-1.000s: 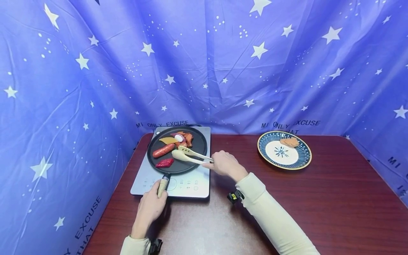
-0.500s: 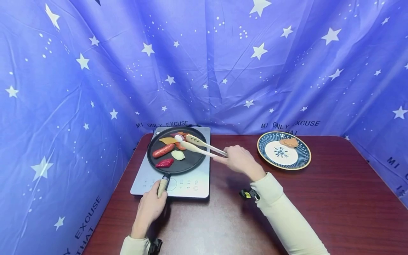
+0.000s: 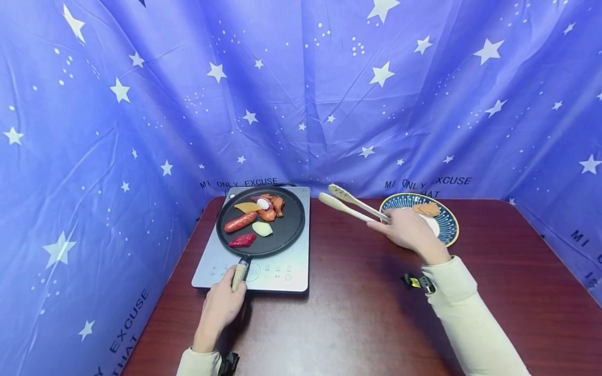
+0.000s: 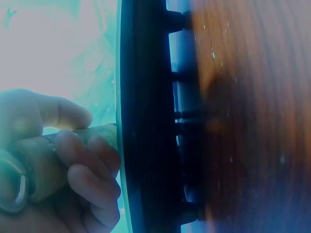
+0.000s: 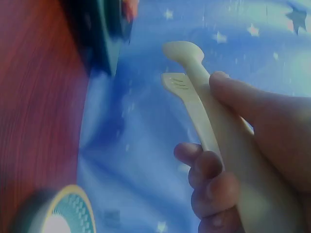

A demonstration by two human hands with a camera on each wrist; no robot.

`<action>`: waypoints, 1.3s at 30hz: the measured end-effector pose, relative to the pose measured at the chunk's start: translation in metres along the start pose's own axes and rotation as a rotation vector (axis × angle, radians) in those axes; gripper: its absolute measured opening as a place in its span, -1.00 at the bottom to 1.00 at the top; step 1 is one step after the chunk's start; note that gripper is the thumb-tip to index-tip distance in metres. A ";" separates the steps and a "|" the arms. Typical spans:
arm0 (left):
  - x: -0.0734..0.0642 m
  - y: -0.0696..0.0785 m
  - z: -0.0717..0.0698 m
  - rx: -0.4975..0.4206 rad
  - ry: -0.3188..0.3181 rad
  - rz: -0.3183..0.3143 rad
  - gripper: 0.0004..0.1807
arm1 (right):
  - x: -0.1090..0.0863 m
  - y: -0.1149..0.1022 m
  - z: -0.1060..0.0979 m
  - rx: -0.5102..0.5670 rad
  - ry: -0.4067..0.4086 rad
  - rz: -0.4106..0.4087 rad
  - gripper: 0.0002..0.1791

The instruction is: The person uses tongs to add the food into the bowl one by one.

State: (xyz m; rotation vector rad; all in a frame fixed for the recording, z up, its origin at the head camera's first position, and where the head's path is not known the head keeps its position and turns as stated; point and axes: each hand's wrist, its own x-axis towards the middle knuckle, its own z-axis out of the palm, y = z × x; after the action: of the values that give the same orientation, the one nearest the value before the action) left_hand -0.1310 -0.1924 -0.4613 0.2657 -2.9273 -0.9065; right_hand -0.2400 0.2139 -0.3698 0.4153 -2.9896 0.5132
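Note:
My left hand (image 3: 224, 301) grips the wooden-coloured handle (image 3: 240, 275) of a black frying pan (image 3: 287, 237), its fingers curled round it in the left wrist view. Inside the pan lie a sausage (image 3: 241, 222), a red piece (image 3: 242, 240), a pale piece (image 3: 262, 228), a yellow piece (image 3: 246, 207), a small white piece (image 3: 263, 204) and several orange-brown pieces (image 3: 277, 204). My right hand (image 3: 411, 232) holds cream tongs (image 5: 214, 116), whose tips stand apart with nothing between them. This hand is over the left part of a blue-patterned plate (image 3: 450, 224), which bears a brown piece of food (image 3: 426, 209).
Under the pan is a silver induction cooktop (image 3: 277, 282) on a reddish-brown table (image 3: 348, 324). A blue star-print curtain (image 3: 301, 94) hangs behind the table and along its sides.
The tongs first released the pale piece in the pan, then passed over the orange-brown pieces. My right hand has since carried them right, to the plate. My left hand stays on the handle.

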 end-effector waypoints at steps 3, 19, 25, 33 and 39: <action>0.000 0.000 0.000 0.002 0.005 0.001 -0.43 | -0.006 0.018 -0.005 -0.004 0.017 0.012 -0.46; -0.002 0.001 0.002 -0.004 -0.004 -0.003 -0.43 | -0.036 0.104 -0.018 -0.004 -0.012 0.116 -0.52; -0.001 0.000 0.001 0.002 0.002 0.003 -0.44 | -0.046 0.129 -0.021 0.009 0.004 0.142 -0.55; -0.003 0.000 0.001 0.003 0.005 0.003 -0.45 | -0.057 0.158 -0.027 0.012 -0.003 0.188 -0.53; -0.003 0.001 0.000 0.002 0.010 0.010 -0.46 | -0.060 0.174 -0.030 0.006 -0.020 0.249 -0.45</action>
State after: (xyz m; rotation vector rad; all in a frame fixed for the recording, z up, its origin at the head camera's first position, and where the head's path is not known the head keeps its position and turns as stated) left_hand -0.1285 -0.1906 -0.4607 0.2550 -2.9177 -0.8975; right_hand -0.2295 0.3971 -0.4045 0.0471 -3.0766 0.5402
